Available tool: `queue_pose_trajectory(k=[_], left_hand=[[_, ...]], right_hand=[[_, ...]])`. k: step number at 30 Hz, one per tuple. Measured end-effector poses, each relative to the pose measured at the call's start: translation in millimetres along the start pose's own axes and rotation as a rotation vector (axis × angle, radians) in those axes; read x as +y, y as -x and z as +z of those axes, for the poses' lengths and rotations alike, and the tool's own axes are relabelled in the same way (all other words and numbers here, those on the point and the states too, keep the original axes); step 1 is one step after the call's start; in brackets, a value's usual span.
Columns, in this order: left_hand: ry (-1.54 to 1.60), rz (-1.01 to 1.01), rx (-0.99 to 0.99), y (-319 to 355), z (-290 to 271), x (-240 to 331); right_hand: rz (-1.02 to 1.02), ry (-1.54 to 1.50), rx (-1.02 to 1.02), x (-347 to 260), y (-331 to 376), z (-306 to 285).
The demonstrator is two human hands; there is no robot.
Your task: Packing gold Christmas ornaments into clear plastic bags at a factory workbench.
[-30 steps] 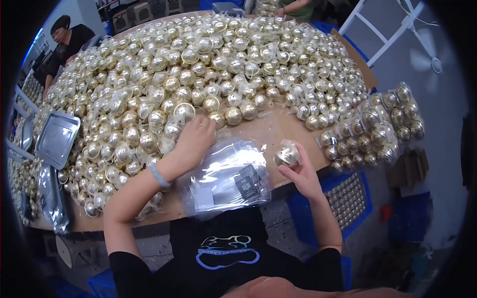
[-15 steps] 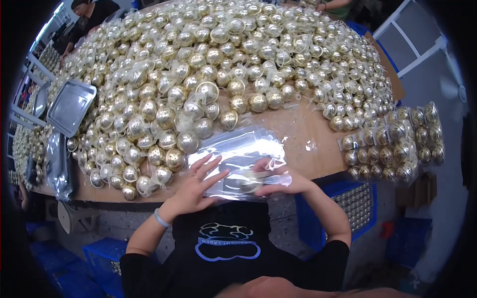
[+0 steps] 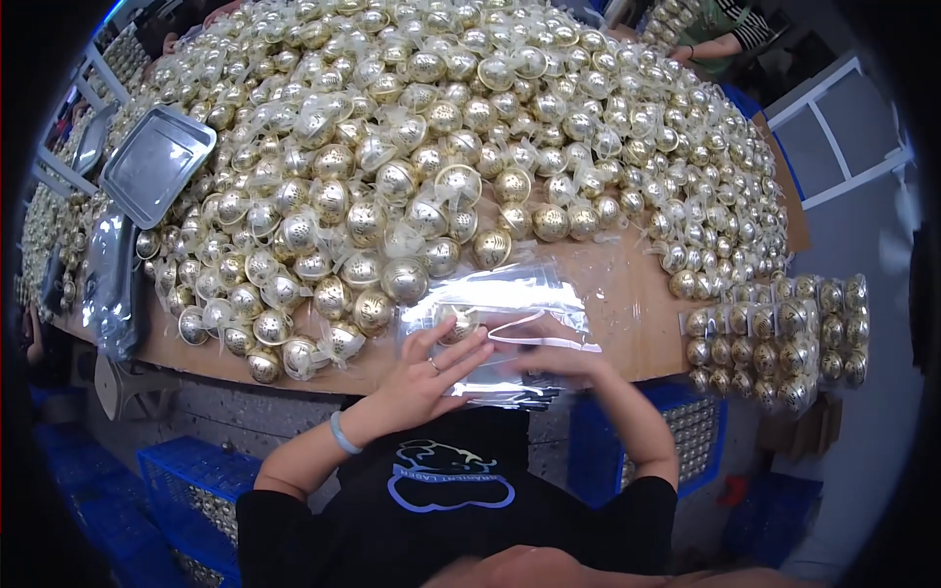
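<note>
Gold balls blanket the table, mostly unpacked; bagged rows sit right. Clear bags lie at the near edge. Left hand presses flat, fingers spread, on a bagged ball; right hand pinches the plastic.

Clear plastic bags, near centre: thin film, glossy, crinkled, glare streaks. Gold balls, heaped far and left: shiny metallic finish, patterned surface, many in clear wrap. Tabletop: matt brown wood-like board. Tray, far left: dull brushed metal. Crate, near left: blue plastic lattice.
</note>
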State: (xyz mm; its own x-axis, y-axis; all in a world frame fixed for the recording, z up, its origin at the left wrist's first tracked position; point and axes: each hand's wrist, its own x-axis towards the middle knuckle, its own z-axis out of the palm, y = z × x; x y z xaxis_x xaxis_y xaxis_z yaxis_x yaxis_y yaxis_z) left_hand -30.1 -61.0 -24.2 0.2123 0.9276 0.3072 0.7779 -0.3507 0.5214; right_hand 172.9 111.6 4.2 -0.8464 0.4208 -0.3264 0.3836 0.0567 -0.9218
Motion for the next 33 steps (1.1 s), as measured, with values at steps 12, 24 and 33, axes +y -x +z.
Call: queue_pose_trajectory(k=[12,24,33], left_hand=[[-0.094,0.055,-0.033,-10.2,-6.1,4.1],[-0.074,-0.013,-0.045,-10.3,-9.6,8.8],[-0.039,0.005,-0.012,-15.1,-10.2,11.1]], right_hand=[[-0.661,1.535,-0.202,-45.9,-84.3,-54.6],[-0.248,-0.724,0.550,1.3,24.4,-45.0],[-0.222,0.227,0.851,42.5,61.9,-47.8]])
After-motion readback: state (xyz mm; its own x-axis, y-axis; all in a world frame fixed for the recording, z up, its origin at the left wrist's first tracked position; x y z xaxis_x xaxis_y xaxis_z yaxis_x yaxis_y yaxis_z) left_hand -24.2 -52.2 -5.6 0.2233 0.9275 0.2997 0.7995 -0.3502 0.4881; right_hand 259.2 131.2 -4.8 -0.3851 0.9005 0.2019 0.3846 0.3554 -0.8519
